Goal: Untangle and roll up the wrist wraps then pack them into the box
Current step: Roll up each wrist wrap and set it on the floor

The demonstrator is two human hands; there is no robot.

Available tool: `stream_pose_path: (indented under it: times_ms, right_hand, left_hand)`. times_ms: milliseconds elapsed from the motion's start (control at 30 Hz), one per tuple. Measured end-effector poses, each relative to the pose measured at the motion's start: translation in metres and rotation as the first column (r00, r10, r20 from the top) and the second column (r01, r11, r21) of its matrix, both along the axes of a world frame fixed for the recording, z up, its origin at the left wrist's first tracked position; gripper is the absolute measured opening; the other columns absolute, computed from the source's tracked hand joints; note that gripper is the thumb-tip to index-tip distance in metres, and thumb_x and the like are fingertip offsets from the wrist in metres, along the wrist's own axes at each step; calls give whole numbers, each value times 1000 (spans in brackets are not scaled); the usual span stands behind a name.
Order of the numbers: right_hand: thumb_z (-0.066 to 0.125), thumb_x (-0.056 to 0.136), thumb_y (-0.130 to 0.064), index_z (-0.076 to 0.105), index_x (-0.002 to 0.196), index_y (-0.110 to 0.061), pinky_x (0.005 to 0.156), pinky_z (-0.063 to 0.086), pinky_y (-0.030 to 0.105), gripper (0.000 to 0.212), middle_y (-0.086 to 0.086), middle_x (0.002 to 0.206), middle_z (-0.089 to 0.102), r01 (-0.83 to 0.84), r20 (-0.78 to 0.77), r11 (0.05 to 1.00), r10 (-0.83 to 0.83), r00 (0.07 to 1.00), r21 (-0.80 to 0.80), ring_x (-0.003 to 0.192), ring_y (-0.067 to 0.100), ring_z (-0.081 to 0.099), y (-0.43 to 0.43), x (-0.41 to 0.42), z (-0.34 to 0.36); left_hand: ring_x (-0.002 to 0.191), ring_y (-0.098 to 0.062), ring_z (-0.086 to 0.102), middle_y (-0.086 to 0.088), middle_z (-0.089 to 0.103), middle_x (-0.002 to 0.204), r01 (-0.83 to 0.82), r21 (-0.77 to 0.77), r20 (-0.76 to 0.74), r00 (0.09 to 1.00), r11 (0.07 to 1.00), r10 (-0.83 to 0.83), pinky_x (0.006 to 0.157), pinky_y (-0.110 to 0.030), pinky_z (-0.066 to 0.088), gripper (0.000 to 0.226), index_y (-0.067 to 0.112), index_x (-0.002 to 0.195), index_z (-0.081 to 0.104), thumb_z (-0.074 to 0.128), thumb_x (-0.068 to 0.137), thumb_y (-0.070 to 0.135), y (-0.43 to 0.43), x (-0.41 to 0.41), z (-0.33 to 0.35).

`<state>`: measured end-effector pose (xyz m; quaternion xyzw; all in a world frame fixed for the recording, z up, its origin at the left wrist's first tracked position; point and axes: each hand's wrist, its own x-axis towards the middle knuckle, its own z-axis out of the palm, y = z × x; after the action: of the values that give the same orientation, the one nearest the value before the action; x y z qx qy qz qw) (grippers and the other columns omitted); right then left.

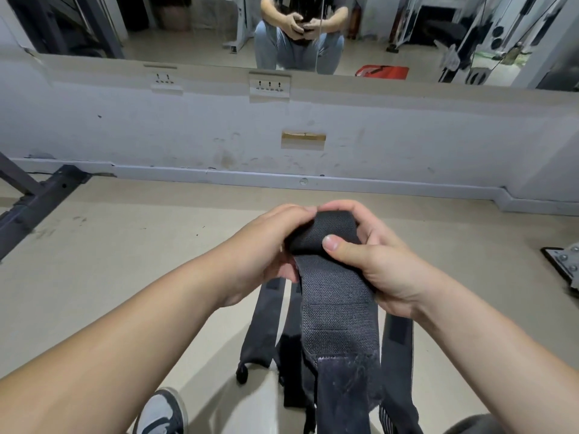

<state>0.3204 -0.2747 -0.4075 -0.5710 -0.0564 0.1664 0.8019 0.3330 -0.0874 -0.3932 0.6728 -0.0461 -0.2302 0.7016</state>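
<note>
A black wrist wrap (335, 296) is held in front of me, its top end partly rolled into a short roll (326, 230). My left hand (266, 245) grips the roll's left side with curled fingers. My right hand (369, 258) grips its right side, thumb pressed on the front of the roll. The wrap's loose tail with a velcro patch hangs down between my forearms. Other black wraps (266, 327) hang behind it, tangled below; what bears them is hidden. No box is in view.
A beige floor stretches to a low white wall with sockets (269, 84) and a mirror above. A dark metal rack foot (34, 202) lies at left and a metal plate (564, 261) at right. My shoe (159, 411) shows at the bottom.
</note>
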Motion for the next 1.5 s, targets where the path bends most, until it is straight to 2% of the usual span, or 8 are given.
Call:
stream_pose_path:
  times_ms: [100, 233, 367, 633, 967, 1133, 1300, 1500]
  right_hand:
    - [73, 86, 4, 59, 128, -18, 80, 64, 38, 49, 14, 113, 71, -10, 33, 998, 12, 999, -55, 94, 28, 72, 1, 1, -4]
    - [58, 98, 10, 55, 138, -23, 82, 63, 35, 51, 10, 110, 73, 30, 26, 994, -28, 999, -105, 94, 23, 72, 7, 1, 1]
    - [57, 99, -9, 54, 144, -17, 83, 63, 41, 46, 13, 114, 73, -12, -154, 998, 20, 988, 54, 96, 27, 73, 13, 0, 9]
    - [63, 95, -53, 53, 147, -17, 89, 61, 49, 64, 23, 135, 68, -49, -289, 998, 60, 955, 47, 122, 39, 69, 13, 0, -2]
    - [63, 99, -22, 58, 123, -13, 79, 64, 44, 26, 14, 104, 75, 54, -61, 998, -52, 997, 31, 89, 26, 75, 8, -2, 5]
    - [70, 80, 2, 62, 118, -14, 80, 60, 32, 42, 12, 110, 72, -12, 99, 999, 15, 995, -32, 95, 24, 70, -11, 3, -1]
    - [68, 63, 14, 63, 113, -17, 72, 59, 29, 60, 8, 113, 67, 39, 171, 989, -15, 985, -140, 91, 22, 68, -11, 5, -5]
    - [74, 68, 6, 66, 130, -7, 77, 64, 38, 64, 18, 118, 73, 26, -40, 997, -29, 999, -74, 95, 29, 75, -13, 10, 0]
  left_hand:
    - [72, -12, 66, -4, 70, 95, -29, 118, 57, 998, 993, 22, 65, -37, 58, 29, 16, 123, 63, 57, 107, 38, -2, -4, 0]
    - [93, -30, 73, -20, 74, 114, -112, 122, 170, 981, 986, 91, 93, -61, 57, 17, 24, 124, 61, 58, 108, 28, -5, -3, -3]
    - [77, -35, 66, -26, 70, 94, -154, 194, 384, 921, 969, 70, 81, -53, 60, 25, 37, 128, 52, 60, 104, 35, -4, -1, -9]
    - [108, -9, 59, 4, 58, 132, -159, 413, 568, 815, 897, -117, 98, -34, 52, 41, 32, 142, 42, 59, 105, 29, -1, -3, -18]
    - [94, -9, 72, 3, 71, 112, -68, 78, 325, 945, 995, 39, 86, -32, 61, 45, 31, 128, 55, 74, 95, 7, -7, -8, -11]
    - [107, -14, 74, -4, 73, 121, -44, -66, 96, 994, 997, 51, 94, -32, 58, 58, 24, 131, 61, 79, 77, 17, 2, -3, -9]
    - [107, -5, 71, -1, 74, 122, -6, 106, 226, 974, 994, -18, 88, -19, 55, 52, 20, 132, 62, 79, 89, -2, 8, -6, -6]
    - [99, -9, 73, 0, 75, 110, -112, 3, 161, 981, 994, 110, 88, -25, 58, 39, 10, 124, 64, 78, 89, -2, 5, -5, -7]
